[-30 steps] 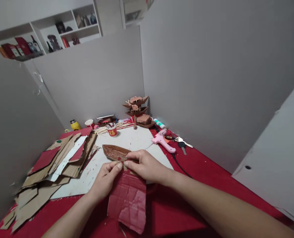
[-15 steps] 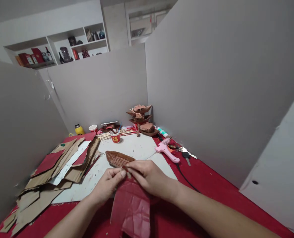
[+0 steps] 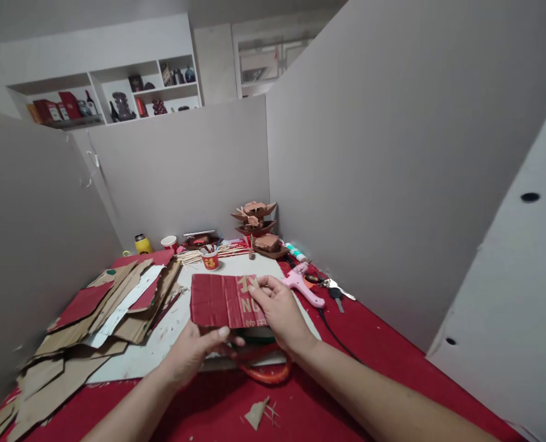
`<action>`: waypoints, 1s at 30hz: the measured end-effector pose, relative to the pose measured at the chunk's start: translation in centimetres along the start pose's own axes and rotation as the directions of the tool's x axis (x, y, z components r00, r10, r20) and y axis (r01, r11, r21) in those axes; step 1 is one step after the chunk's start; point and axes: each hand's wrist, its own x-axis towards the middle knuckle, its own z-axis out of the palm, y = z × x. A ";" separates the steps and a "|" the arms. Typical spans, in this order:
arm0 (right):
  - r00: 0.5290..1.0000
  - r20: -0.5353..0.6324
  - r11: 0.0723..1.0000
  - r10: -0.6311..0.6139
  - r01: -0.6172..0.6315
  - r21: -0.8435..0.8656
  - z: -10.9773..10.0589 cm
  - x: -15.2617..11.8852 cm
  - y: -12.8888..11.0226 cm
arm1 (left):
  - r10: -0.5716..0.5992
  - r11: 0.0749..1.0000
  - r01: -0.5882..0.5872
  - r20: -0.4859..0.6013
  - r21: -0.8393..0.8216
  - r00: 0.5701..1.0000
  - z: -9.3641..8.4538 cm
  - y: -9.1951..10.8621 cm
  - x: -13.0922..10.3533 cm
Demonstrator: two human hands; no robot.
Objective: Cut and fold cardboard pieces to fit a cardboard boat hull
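Change noted over the last half second: the red cardboard [image 3: 212, 302] no longer hangs down toward the near edge between both hands; it now lies across above the white board [image 3: 159, 350], gold print facing the camera. The right hand [image 3: 282, 309] pinches its right end, thumb on the printed face, fingers partly hidden behind. The left hand [image 3: 196, 351] is at the lower left edge, thumb and fingers apart; cannot tell whether it bears on the card or the orange loop handle [image 3: 269, 376] just below. That handle has come into view, with something dark green [image 3: 258, 335] behind it, mostly covered. The brown hull, visible beyond the hands earlier, is out of sight, possibly behind the card. A small scrap [image 3: 257, 414] rests on the red cloth [image 3: 208, 414]. Judgement: the two-handed pinch has given way to handling the turned card mainly with the right hand.
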 end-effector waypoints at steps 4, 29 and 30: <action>0.994 0.094 0.998 0.056 -0.059 0.027 0.4 -0.8 -0.5 | 0.090 0.990 -0.103 -0.132 -0.094 0.987 -0.3 0.4 0.5; 0.730 0.603 0.891 0.322 -0.020 -0.453 -1.0 -0.9 -2.5 | 0.008 0.985 0.018 -0.148 0.170 0.989 -1.1 0.9 -0.4; 0.745 0.594 0.894 0.305 -0.008 -0.449 -1.0 -0.8 -2.6 | -0.029 0.984 0.049 -0.119 0.170 0.992 -1.2 1.0 -0.5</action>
